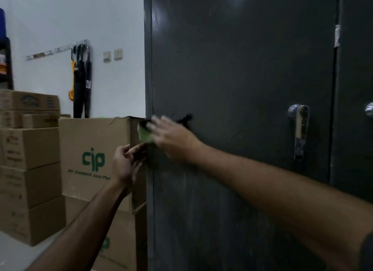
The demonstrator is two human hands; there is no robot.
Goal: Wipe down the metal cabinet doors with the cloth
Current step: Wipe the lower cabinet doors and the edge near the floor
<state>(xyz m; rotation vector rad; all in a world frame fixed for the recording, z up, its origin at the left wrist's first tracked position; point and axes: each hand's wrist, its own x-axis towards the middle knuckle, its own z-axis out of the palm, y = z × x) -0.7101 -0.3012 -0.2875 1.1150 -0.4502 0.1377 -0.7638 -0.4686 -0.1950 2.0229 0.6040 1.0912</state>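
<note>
The right hand (169,137), blurred, lies flat with straight fingers pressing a green cloth (144,132) against the left edge of the dark metal door (242,89), level with the top of the cardboard box (94,155) just left of the cabinet. The left hand (126,163) hovers just below the cloth at that same door edge, fingers loosely bent and holding nothing. A chrome handle (298,129) sits far right on the door, well apart from both hands.
</note>
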